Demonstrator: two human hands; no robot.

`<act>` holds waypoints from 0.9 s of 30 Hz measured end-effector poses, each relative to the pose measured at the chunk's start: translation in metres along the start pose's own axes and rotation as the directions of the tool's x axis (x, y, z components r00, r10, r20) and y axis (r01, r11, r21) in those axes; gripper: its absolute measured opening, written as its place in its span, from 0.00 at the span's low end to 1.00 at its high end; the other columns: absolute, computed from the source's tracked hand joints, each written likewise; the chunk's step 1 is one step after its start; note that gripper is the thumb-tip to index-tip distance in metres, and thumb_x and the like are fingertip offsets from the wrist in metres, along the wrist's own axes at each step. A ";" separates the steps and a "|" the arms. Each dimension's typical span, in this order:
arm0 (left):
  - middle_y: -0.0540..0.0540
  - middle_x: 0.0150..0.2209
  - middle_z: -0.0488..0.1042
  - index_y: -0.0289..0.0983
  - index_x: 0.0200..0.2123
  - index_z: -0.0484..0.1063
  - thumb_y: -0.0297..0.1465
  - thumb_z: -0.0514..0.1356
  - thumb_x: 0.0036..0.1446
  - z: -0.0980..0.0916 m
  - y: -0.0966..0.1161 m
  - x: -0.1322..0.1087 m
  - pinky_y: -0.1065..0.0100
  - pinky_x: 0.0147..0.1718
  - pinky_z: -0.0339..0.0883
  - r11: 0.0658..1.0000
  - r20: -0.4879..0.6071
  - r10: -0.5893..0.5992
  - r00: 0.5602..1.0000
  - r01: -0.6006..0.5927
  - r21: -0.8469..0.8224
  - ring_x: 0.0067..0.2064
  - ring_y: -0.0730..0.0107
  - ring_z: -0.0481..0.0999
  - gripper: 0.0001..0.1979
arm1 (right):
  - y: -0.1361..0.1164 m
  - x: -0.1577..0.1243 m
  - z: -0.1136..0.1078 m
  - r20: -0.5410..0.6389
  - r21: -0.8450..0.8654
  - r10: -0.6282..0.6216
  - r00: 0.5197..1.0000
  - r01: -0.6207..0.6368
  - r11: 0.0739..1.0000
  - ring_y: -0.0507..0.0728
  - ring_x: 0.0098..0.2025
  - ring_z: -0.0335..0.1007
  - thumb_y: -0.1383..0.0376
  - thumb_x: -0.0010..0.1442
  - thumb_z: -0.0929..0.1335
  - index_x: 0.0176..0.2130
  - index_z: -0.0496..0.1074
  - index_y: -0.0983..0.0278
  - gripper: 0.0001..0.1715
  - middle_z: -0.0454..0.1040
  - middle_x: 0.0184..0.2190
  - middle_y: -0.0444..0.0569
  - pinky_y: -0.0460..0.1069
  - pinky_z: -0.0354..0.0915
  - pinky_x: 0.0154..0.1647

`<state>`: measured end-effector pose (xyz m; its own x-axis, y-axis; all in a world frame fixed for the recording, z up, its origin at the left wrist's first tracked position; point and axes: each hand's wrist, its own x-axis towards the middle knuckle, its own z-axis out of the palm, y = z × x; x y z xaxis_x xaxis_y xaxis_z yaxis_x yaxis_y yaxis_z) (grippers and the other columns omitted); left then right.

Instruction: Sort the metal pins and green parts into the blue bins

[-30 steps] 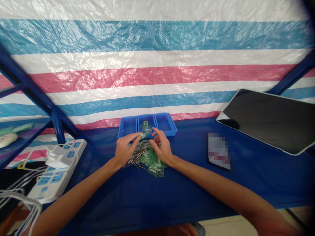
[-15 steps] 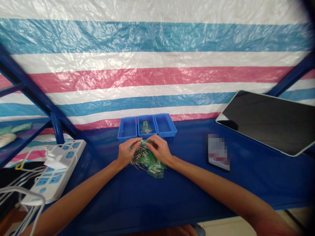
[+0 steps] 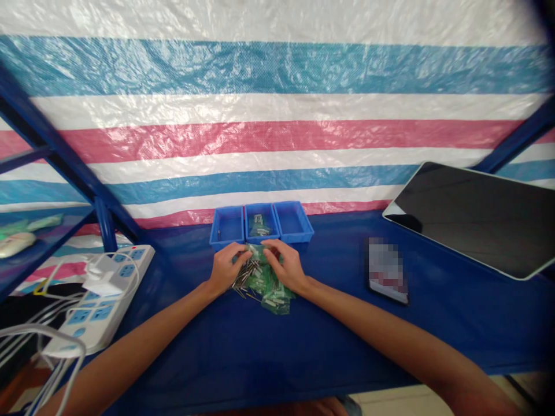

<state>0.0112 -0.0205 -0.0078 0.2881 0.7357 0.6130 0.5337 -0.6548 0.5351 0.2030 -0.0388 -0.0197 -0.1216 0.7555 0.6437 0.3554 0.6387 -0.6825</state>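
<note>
A heap of thin metal pins or bits and small green-tinted plastic bags lies on the blue tabletop between my hands. My left hand is closed in a pinch at the left edge of a clear greenish bag at the top of the heap. From the other side my right hand pinches the same bag, thumb and fingers together. Several bags with metal pieces inside rest below my right hand. Just behind the hands stand three blue bins; the middle bin holds a bag of metal pieces.
The left bin has a small piece in it; the right bin adjoins the middle one. A phone and a dark-screened panel are at right. A white power strip with cables lies left, beside a blue frame post.
The view has shifted slightly, so everything sits a little further right. My hands stay over the heap, with the fingertips at the bag moved slightly.
</note>
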 end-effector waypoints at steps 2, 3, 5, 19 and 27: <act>0.49 0.27 0.74 0.36 0.30 0.73 0.37 0.56 0.59 0.001 -0.002 -0.001 0.71 0.35 0.66 1.000 -0.013 0.010 1.000 -0.009 0.008 0.30 0.73 0.73 0.12 | 0.001 -0.001 0.000 -0.004 0.027 0.006 1.000 -0.006 1.000 0.51 0.28 0.65 0.62 0.65 0.61 0.52 0.65 0.62 0.17 0.72 0.33 0.47 0.47 0.64 0.34; 0.49 0.27 0.74 0.36 0.30 0.73 0.37 0.56 0.60 0.001 -0.003 -0.002 0.71 0.35 0.66 1.000 -0.018 0.011 1.000 -0.011 0.011 0.29 0.73 0.73 0.12 | 0.002 -0.002 0.000 -0.004 0.035 0.001 1.000 -0.001 0.999 0.51 0.28 0.65 0.63 0.65 0.61 0.54 0.64 0.62 0.18 0.71 0.34 0.47 0.47 0.65 0.34; 0.50 0.25 0.73 0.36 0.29 0.73 0.37 0.56 0.60 0.001 -0.005 -0.003 0.71 0.33 0.66 1.000 -0.031 0.005 1.000 -0.004 0.015 0.28 0.74 0.72 0.13 | 0.002 -0.002 0.000 -0.007 0.037 -0.027 1.000 0.027 0.999 0.51 0.29 0.65 0.64 0.65 0.60 0.55 0.64 0.61 0.19 0.71 0.34 0.47 0.48 0.65 0.35; 0.46 0.34 0.76 0.36 0.41 0.71 0.38 0.53 0.61 0.000 -0.004 -0.004 0.70 0.36 0.70 0.976 0.059 -0.079 0.995 0.089 -0.197 0.33 0.71 0.76 0.13 | 0.000 0.000 -0.003 -0.018 -0.029 -0.111 0.994 0.110 0.993 0.54 0.39 0.68 0.66 0.63 0.64 0.44 0.74 0.60 0.12 0.70 0.37 0.50 0.50 0.66 0.42; 0.41 0.37 0.74 0.34 0.35 0.74 0.39 0.53 0.61 -0.007 0.007 0.003 0.65 0.43 0.68 0.990 0.074 0.101 0.992 -0.093 -0.108 0.40 0.66 0.74 0.16 | -0.003 0.001 -0.002 -0.058 -0.013 -0.066 0.996 0.065 0.998 0.54 0.33 0.67 0.63 0.62 0.64 0.36 0.71 0.63 0.07 0.71 0.34 0.50 0.49 0.66 0.35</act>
<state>0.0096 -0.0241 0.0016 0.3982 0.6766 0.6193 0.4157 -0.7350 0.5357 0.2036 -0.0406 -0.0165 -0.0906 0.7020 0.7064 0.3587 0.6847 -0.6345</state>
